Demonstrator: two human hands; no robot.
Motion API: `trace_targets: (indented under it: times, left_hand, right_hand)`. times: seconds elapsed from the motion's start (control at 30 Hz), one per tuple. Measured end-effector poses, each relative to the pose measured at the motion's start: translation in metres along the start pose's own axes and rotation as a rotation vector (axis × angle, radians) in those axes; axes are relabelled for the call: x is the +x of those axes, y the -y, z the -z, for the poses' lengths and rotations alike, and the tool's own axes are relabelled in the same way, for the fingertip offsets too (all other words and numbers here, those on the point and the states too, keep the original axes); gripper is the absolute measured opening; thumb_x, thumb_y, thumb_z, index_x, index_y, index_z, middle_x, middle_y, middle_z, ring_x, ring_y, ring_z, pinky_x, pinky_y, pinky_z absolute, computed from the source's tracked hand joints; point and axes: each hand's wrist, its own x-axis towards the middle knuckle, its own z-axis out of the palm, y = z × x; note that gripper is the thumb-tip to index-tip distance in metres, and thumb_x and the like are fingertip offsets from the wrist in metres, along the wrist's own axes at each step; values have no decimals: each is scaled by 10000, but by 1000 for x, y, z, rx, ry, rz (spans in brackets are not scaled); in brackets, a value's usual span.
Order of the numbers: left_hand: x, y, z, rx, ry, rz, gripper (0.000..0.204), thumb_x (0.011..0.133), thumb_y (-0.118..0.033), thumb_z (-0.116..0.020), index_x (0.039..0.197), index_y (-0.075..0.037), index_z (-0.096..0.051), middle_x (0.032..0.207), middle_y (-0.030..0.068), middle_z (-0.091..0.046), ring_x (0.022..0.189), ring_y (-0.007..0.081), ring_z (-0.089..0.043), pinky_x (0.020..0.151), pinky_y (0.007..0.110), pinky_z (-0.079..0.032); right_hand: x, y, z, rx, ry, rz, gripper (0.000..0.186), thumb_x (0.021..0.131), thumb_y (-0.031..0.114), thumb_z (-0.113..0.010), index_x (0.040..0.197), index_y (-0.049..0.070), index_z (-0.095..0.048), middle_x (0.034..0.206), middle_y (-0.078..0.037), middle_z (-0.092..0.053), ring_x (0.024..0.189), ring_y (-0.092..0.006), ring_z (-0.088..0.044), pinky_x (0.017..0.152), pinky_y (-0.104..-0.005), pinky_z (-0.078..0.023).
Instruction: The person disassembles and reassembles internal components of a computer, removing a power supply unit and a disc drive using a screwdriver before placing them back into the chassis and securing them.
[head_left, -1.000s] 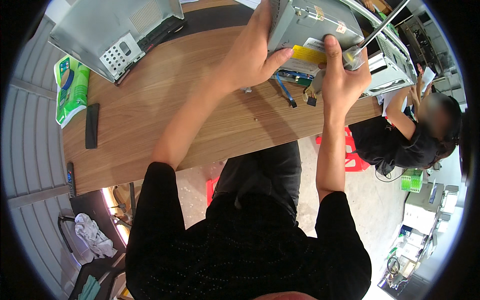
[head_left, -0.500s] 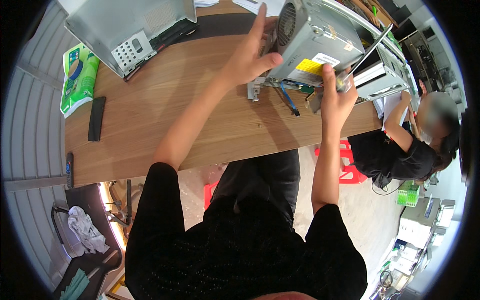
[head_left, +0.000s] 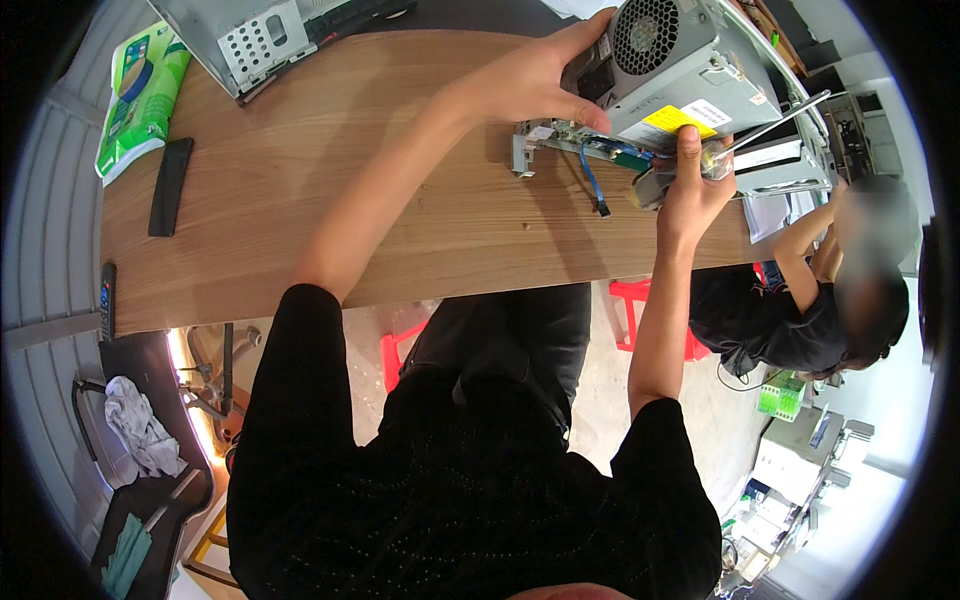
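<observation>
A grey metal power supply (head_left: 665,88) with a round fan grille and a yellow label is tilted above an open computer chassis (head_left: 522,155). My left hand (head_left: 540,82) is closed round its left end, thumb at the lower edge. My right hand (head_left: 692,200) presses its thumb against the labelled face and also holds a screwdriver (head_left: 778,124), whose metal shaft points up to the right. The fingers behind the power supply are hidden. A blue cable (head_left: 592,178) with a black plug hangs from the chassis onto the wooden table (head_left: 440,240).
A metal case cover (head_left: 265,45) lies at the far left, near a green wipes packet (head_left: 140,95) and a black bar-shaped piece (head_left: 170,188). A remote control (head_left: 108,300) is at the left edge. At the right sits another person (head_left: 760,310); red stools (head_left: 625,300) stand below the table.
Both hands and the power supply have shifted right in the picture, and the power supply has turned, showing more of its fan grille. The view has also moved. Both hands keep their hold.
</observation>
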Motion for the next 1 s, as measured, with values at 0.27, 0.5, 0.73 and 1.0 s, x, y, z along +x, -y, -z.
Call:
trace_targets:
  times: [0.27, 0.5, 0.73, 1.0]
  left_hand:
    - [3, 1, 20, -299, 176, 145, 1027, 828, -57, -773, 1567, -44, -60, 1567, 80, -269, 1364, 146, -326, 1124, 315, -318]
    - [2, 7, 17, -368, 215, 89, 1127, 745, 91, -782, 1575, -78, -38, 1558, 53, -293, 1371, 145, -328, 1121, 306, -320]
    - [1, -2, 6, -437, 200, 139, 1164, 704, 145, -772, 1579, -94, -44, 1546, 55, -312, 1361, 145, -344, 1108, 296, -332]
    - [-3, -10, 4, -245, 105, 133, 1176, 685, 110, -806, 1575, -72, -59, 1484, 68, -395, 1283, 158, -436, 1061, 326, -394]
  right_hand:
    - [-5, -1, 2, -32, -10, -13, 360, 906, 261, -723, 1100, -27, -626, 889, -26, -650, 735, -75, -573, 590, -230, -510]
    - [-6, -7, 5, -66, -21, -11, 367, 903, 280, -726, 1084, -26, -635, 840, -29, -665, 710, -63, -577, 594, -235, -514]
    - [-6, -7, 2, -57, -42, 25, 372, 909, 300, -721, 1073, -22, -631, 833, -23, -664, 714, -65, -586, 600, -235, -523]
    - [-5, -13, 2, -58, -35, 51, 363, 924, 296, -704, 1072, -24, -622, 840, -37, -659, 715, -73, -589, 600, -233, -525]
